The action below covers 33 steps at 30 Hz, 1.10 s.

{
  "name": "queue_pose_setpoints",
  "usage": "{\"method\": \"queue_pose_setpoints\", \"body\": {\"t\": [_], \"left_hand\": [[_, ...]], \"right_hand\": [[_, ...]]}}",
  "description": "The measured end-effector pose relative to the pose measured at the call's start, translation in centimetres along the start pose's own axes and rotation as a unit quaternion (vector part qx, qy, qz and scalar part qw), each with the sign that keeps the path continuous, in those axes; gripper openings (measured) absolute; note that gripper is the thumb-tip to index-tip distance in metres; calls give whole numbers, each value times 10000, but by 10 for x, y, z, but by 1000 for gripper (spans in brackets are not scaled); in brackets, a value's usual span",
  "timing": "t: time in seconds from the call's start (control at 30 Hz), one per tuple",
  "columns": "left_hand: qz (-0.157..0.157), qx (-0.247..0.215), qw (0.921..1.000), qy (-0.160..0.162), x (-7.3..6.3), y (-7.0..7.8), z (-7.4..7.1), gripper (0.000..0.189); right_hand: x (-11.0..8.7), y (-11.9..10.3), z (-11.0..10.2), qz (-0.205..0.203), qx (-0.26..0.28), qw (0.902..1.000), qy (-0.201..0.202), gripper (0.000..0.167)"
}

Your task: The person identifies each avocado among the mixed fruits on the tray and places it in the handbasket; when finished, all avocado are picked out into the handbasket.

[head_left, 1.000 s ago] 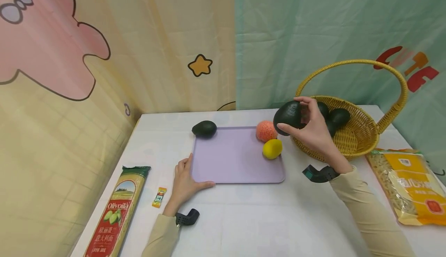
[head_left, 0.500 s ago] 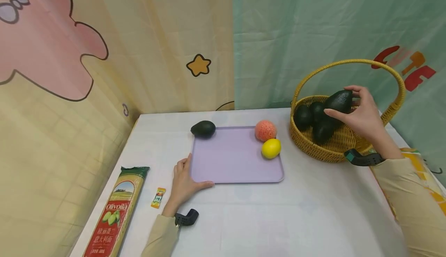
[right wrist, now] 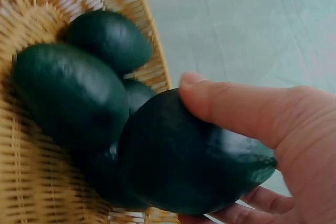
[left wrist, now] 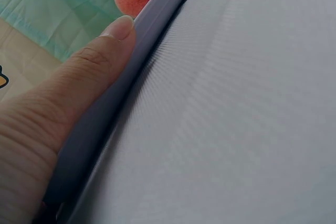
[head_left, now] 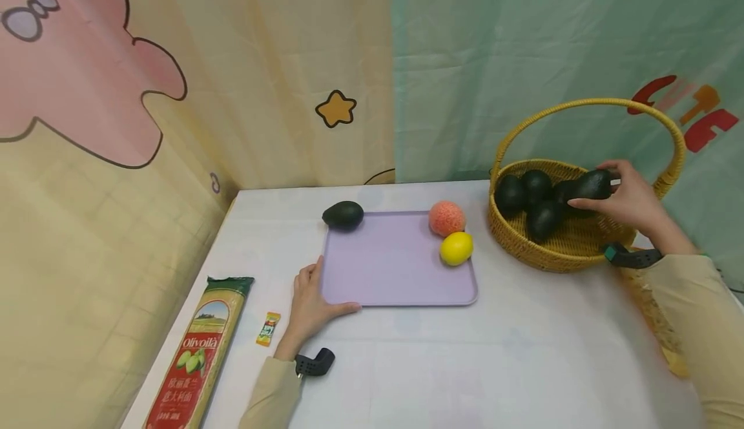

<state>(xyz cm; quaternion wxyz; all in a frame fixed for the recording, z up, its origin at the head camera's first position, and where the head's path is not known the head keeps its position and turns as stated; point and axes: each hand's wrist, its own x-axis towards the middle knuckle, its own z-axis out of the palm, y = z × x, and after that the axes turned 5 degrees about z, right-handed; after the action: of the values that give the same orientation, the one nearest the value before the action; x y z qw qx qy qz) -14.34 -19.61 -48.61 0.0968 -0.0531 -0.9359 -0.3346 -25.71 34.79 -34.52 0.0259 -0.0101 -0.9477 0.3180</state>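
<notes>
My right hand [head_left: 633,201] holds a dark green avocado [head_left: 589,185] between thumb and fingers, inside the wicker basket [head_left: 540,260]. In the right wrist view this avocado [right wrist: 194,153] overlaps other avocados [right wrist: 71,95], several of which lie in the basket. My left hand [head_left: 312,304] spans the near left corner of the lilac tray [head_left: 383,274]. Its thumb [left wrist: 92,69] lies straight along the tray's front side, and the fingers lie along the left side. On the tray's right part are a pink-red peach-like fruit [head_left: 447,218] and a lemon [head_left: 456,249]. Another avocado [head_left: 343,215] rests at the far left corner.
A long spaghetti pack [head_left: 194,358] lies at the table's left, with a small candy wrapper [head_left: 268,329] beside it. At the right a grain bag [head_left: 657,316] is partly under the right sleeve. The basket's tall handle [head_left: 593,101] arches overhead. A curtain [head_left: 442,67] hangs behind the table.
My right hand has carried the avocado rightward from the basket's left rim, then lowered it into the basket's right part. The left hand and tray have stayed in place.
</notes>
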Motion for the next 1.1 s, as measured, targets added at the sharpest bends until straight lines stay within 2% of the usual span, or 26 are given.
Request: {"method": "queue_pose_setpoints", "body": {"t": [0.27,0.53,0.9,1.1], "left_hand": [[31,35,10000,2,2,4,0,128],[31,13,10000,8,2,2,2,129],[-23,5,10000,1,0,0,-1,129],[-39,-14,10000,-18,1,2,-1,129]], "right_hand": [[9,14,-4,-94,-431,9974,-565,96],[14,17,1,-9,-408,9945,-967,96],[16,19,8,275,-441,9932,-1039,102],[14,24,11,347,-539,9936,-926,103]]}}
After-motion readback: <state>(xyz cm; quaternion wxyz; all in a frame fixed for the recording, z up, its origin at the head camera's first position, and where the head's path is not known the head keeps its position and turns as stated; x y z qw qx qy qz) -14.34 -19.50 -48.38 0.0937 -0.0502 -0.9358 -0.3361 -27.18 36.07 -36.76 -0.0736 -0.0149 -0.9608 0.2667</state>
